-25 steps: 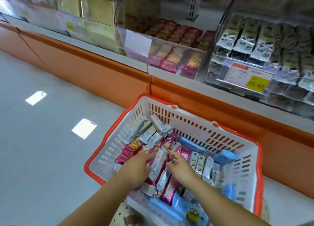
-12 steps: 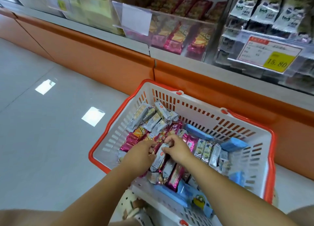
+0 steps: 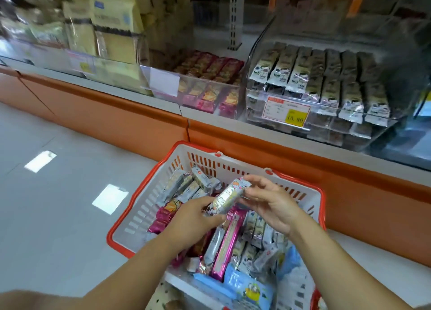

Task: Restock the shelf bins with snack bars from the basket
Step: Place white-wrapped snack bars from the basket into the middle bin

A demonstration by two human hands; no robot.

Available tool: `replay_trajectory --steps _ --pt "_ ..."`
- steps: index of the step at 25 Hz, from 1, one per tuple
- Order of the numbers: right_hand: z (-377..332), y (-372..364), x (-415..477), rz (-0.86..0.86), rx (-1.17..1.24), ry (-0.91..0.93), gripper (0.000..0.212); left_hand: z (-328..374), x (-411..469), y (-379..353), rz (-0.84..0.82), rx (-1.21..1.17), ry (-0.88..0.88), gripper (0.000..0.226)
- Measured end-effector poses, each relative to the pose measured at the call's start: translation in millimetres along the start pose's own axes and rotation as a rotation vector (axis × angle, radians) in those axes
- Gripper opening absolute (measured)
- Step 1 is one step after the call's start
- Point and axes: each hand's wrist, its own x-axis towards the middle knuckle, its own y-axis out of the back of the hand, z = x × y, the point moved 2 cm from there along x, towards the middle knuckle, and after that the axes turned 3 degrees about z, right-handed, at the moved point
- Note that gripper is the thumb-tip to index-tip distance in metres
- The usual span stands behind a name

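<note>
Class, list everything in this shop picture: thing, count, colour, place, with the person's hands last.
basket: one, white with orange rim, below the shelf.
loose bars: many, silver and pink, in basket.
blue packs: several, blue, basket's near side.
held bar: one, silver, above basket.
middle bin: one, clear, on shelf, holds pink bars.
right bin: one, clear, on shelf, holds dark bars.
price tag: one, red and yellow, right bin's front.
left grip: one, bare, pinches held bar's lower end.
right grip: one, bare, pinches its upper end.
</note>
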Motion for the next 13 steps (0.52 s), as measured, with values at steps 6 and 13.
replay_trajectory --steps 6,13 --pt "-51 -27 -49 0.028 -0.368 0.215 0.053 77 -14 3 0.271 0.219 -0.271 0.035" --pt "-177 -42 -96 0.291 -0.575 0.636 0.057 191 -5 40 0.398 0.334 -0.655 0.064"
